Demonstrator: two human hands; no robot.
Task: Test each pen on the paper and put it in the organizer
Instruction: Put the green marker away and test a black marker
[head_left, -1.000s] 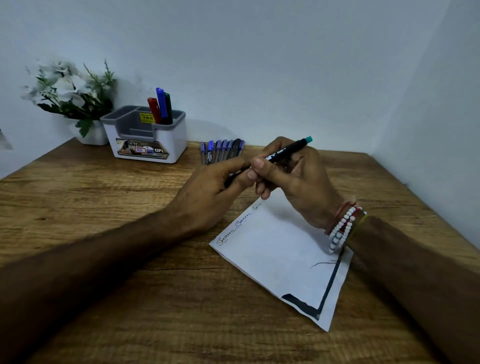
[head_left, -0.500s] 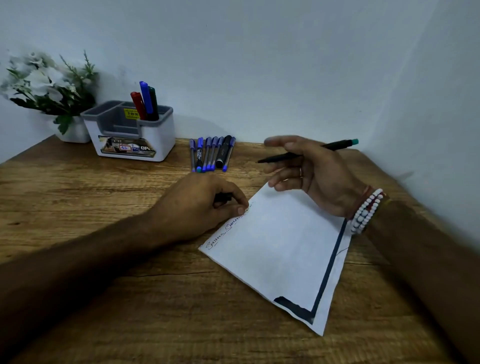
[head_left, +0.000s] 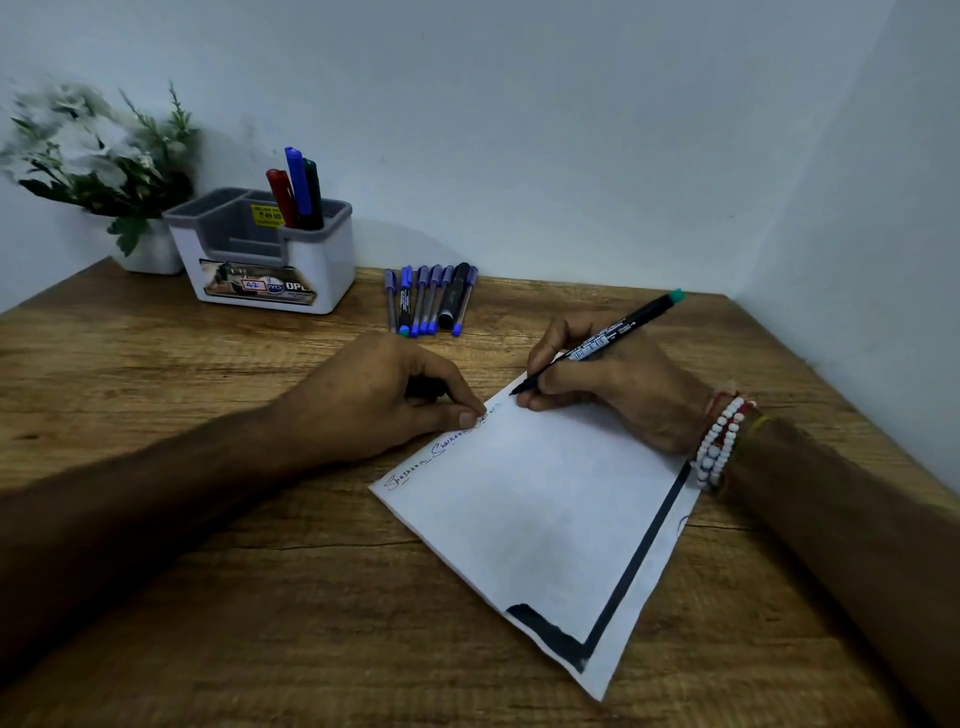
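Head view: the right hand pinches the pen in its fingers, tip at the far corner of the paper on the bench. A short, light stroke should suffice, I judge, while the left hand, curled round the cap, steadies the sheet's edge. The pen is slim and black, green-ended, with a barcode label.

Wooden table here: white paper lying angled near the front, a row of pens side by side at the back, organizer to their left, flower pot just beside it in the corner.
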